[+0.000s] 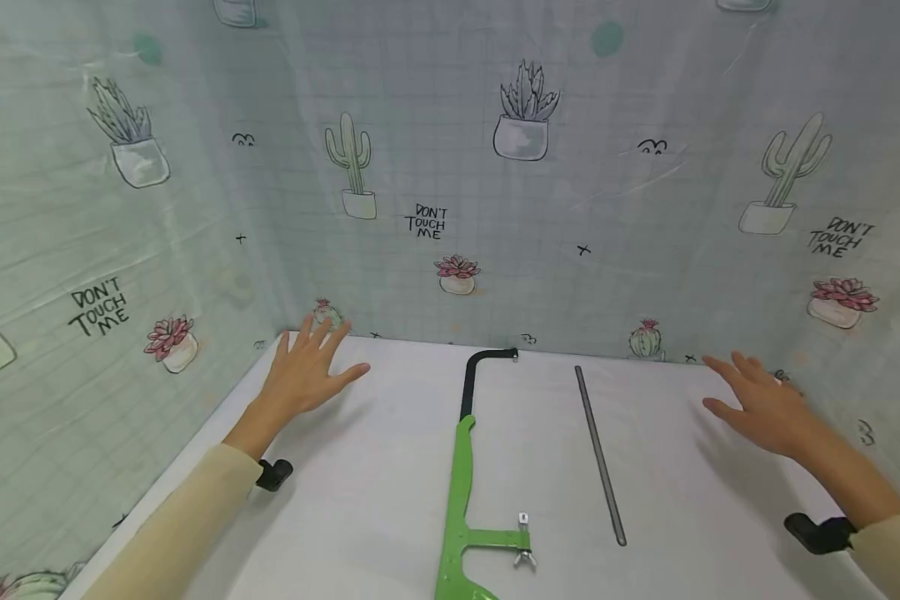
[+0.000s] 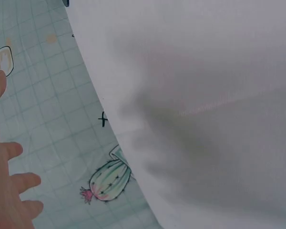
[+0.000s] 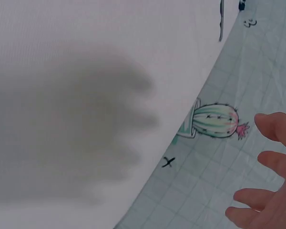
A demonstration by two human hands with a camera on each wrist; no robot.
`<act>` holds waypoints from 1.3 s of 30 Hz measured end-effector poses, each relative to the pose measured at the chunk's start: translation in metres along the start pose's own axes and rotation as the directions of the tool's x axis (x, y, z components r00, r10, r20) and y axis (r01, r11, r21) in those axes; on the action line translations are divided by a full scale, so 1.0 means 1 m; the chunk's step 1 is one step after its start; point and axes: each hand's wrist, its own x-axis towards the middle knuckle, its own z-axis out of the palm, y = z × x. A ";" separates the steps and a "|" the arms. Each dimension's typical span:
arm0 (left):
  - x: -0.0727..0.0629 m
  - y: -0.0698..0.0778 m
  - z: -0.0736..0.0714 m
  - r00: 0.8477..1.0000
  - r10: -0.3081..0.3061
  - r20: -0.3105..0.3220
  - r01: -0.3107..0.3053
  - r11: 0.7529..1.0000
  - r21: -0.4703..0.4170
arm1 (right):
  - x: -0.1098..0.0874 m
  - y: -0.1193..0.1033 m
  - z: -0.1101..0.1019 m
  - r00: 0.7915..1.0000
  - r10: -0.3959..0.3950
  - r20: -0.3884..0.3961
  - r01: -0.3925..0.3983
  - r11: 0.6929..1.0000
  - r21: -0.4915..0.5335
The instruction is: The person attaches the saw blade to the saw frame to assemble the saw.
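Observation:
A green hacksaw frame (image 1: 459,483) with a black bent front arm (image 1: 468,383) lies on the white table. Its lower end runs out of the head view at the bottom. On a short green crosspiece sits a metal clamp with a wing nut (image 1: 525,558). To the right of the frame, apart from it, lies a thin grey saw blade (image 1: 600,456). My left hand (image 1: 303,375) hovers over the table's far left with fingers spread, touching nothing. Over the far right side, my right hand (image 1: 765,408) is also raised, fingers extended and holding nothing.
A patterned curtain (image 1: 495,192) with drawn cacti stands behind the table and along both sides. The white tabletop (image 1: 390,467) meets it at the back edge. Black straps with small mounts (image 1: 273,475) sit on both wrists.

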 end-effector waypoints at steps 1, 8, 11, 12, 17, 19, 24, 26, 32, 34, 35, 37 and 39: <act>-0.002 0.001 0.001 1.000 -0.003 0.001 0.003 1.000 -0.004 | 0.000 -0.002 0.001 1.000 -0.009 -0.001 0.009 1.000 0.006; -0.009 0.013 0.004 1.000 -0.002 0.014 0.003 1.000 -0.025 | -0.003 -0.014 0.013 0.999 -0.034 -0.018 0.035 0.998 0.061; -0.013 0.017 0.004 1.000 -0.009 0.022 0.010 1.000 -0.028 | -0.004 -0.023 0.016 0.999 -0.032 -0.013 0.033 0.998 0.062; -0.014 0.019 0.004 1.000 -0.011 0.023 0.012 0.999 -0.033 | -0.005 -0.026 0.017 1.000 -0.029 -0.011 0.030 0.998 0.052; -0.024 0.030 0.004 1.000 -0.006 0.027 0.008 0.998 -0.066 | -0.010 -0.046 0.024 1.000 -0.001 -0.009 0.002 0.998 0.056; -0.028 0.036 0.004 1.000 0.003 0.020 -0.002 0.997 -0.073 | -0.013 -0.056 0.028 1.000 0.007 -0.020 -0.005 0.996 0.088; -0.041 0.056 0.004 0.999 0.050 -0.012 -0.051 0.994 -0.092 | -0.018 -0.081 0.039 0.999 0.002 -0.036 0.005 0.979 0.203; -0.045 0.067 0.005 0.996 0.081 -0.022 -0.083 0.991 -0.104 | -0.020 -0.089 0.044 1.000 -0.010 -0.019 0.014 0.967 0.254; -0.057 0.102 0.004 0.981 0.186 -0.046 -0.191 0.971 -0.144 | -0.022 -0.108 0.053 0.995 -0.036 0.092 -0.007 0.902 0.432; -0.062 0.113 0.004 0.973 0.224 -0.047 -0.229 0.961 -0.154 | -0.023 -0.113 0.054 0.989 -0.039 0.143 -0.039 0.860 0.508; -0.065 0.118 0.004 0.969 0.241 -0.042 -0.245 0.956 -0.163 | -0.023 -0.115 0.055 0.985 -0.037 0.168 -0.060 0.839 0.540; -0.070 0.129 0.004 0.962 0.272 -0.026 -0.272 0.946 -0.178 | -0.024 -0.119 0.057 0.980 -0.030 0.196 -0.092 0.809 0.580; -0.075 0.140 0.003 0.954 0.300 -0.008 -0.296 0.934 -0.199 | -0.024 -0.123 0.058 0.976 -0.024 0.215 -0.114 0.789 0.604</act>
